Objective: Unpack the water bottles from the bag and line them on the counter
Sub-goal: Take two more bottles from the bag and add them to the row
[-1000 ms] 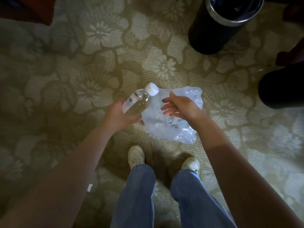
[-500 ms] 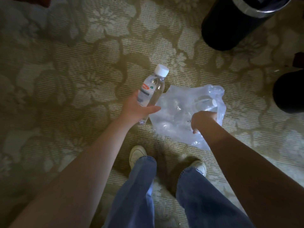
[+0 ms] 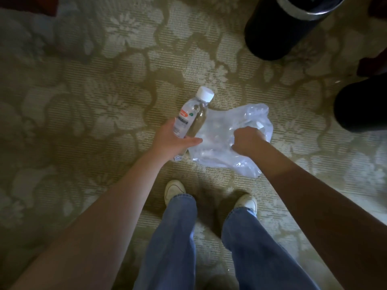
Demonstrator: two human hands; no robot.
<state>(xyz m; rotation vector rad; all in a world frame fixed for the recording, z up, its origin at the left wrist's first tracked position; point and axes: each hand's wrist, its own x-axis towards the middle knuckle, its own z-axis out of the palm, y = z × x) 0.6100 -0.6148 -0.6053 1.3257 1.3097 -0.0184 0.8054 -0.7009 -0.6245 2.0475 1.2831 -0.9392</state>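
My left hand (image 3: 170,141) grips a clear water bottle (image 3: 193,114) with a white cap and a white label, held tilted with the cap pointing away from me. Just to its right hangs a crumpled clear plastic bag (image 3: 219,147), bunched in the grip of my right hand (image 3: 246,140). Both are held above the carpet in front of my feet. What the bag holds is blurred. No counter is in view.
I stand on a green carpet with a pale flower pattern (image 3: 109,105). A black bin with a metal rim (image 3: 284,28) stands at the top right. A dark rounded object (image 3: 360,105) sits at the right edge. My jeans and white shoes (image 3: 174,190) are below.
My right hand went from open fingers on the bag to a closed grip on it. The bottle rose and its cap now points further away. The view shifted slightly.
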